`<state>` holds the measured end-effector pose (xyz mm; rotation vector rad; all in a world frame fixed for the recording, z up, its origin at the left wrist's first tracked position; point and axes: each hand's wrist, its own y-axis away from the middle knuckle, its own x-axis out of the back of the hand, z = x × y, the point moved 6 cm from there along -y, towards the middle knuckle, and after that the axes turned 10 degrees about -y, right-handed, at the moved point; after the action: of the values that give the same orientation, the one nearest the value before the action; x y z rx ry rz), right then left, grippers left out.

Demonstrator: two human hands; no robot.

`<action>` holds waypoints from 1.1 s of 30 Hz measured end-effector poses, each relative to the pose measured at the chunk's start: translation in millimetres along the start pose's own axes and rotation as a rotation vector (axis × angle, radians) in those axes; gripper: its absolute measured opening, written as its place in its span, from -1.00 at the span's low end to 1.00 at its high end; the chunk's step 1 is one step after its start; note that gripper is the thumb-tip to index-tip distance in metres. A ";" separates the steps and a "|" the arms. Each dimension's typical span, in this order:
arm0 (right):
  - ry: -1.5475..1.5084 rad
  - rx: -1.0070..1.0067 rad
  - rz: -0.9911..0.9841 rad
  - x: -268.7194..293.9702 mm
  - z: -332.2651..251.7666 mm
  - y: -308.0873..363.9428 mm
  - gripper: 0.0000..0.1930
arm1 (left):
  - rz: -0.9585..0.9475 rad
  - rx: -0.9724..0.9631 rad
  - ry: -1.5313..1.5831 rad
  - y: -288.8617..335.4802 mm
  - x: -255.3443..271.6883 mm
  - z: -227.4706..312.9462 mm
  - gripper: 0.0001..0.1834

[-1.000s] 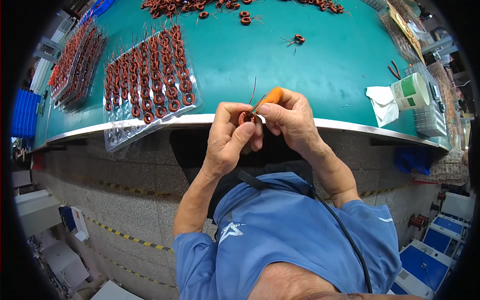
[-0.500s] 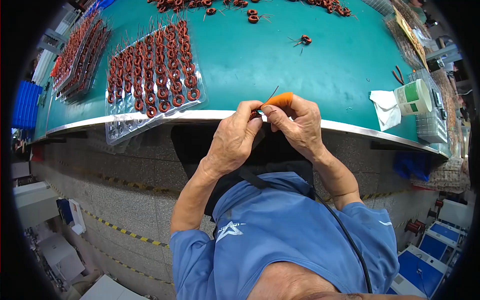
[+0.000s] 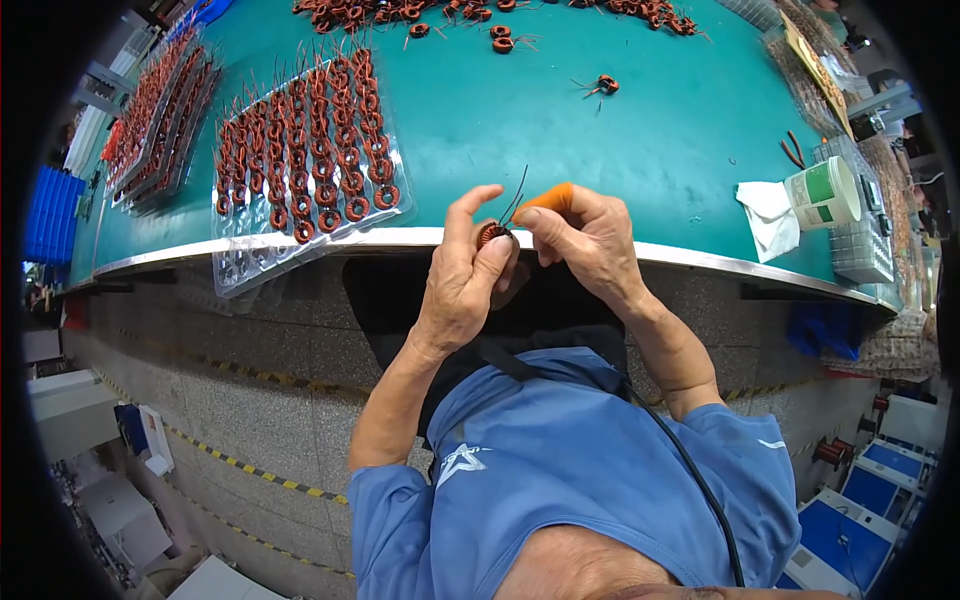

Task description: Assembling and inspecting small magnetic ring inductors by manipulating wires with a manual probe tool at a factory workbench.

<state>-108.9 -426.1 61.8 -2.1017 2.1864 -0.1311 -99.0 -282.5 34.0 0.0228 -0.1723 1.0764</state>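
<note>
My left hand (image 3: pixel 455 290) pinches a small ring coil (image 3: pixel 488 234) wound with reddish-brown copper wire, its thumb across the near side and its index finger raised away. Two dark wire leads (image 3: pixel 522 185) stick up from the coil. Close against it on the right is my right hand (image 3: pixel 600 245), thumb and index finger closed at the base of the leads. An orange finger cot (image 3: pixel 555 198) covers that index finger. Both hands are at the near edge of the green table; whether the right fingertips grip one lead or both is hard to see.
A clear plastic tray (image 3: pixel 232 268) with rows of coils overhangs the table edge at left, beside stacked filled trays (image 3: pixel 160 120). Loose coils (image 3: pixel 400 12) lie at the back. On the right are a green-white cup (image 3: pixel 825 195), a white cloth (image 3: pixel 768 215) and pliers (image 3: pixel 793 150).
My left hand has shifted slightly left with the coil, and its index finger has lifted off. More of the coil and its leads now shows. The right fingers have also moved slightly left.
</note>
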 end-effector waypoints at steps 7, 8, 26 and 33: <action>0.111 0.206 0.225 63.8 -2.5 -27.6 -0.73 | 0.060 -0.089 0.208 12.8 28.0 -2.7 -0.79; 0.429 0.318 0.240 68.7 -14.9 -37.8 -0.69 | 0.093 -0.096 0.210 16.2 38.2 -5.0 -0.82; 1.281 0.564 0.037 111.0 34.0 -101.6 -0.78 | 0.906 -0.031 -0.871 61.5 219.7 -0.4 -0.86; 1.271 0.561 0.060 109.6 32.4 -99.7 -0.82 | 0.837 -0.189 -1.026 51.6 208.2 -4.5 -0.90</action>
<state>-9.9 -539.2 41.4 -1.7091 2.1398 -2.2523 -47.4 -75.7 57.6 0.3616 -1.2948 1.7955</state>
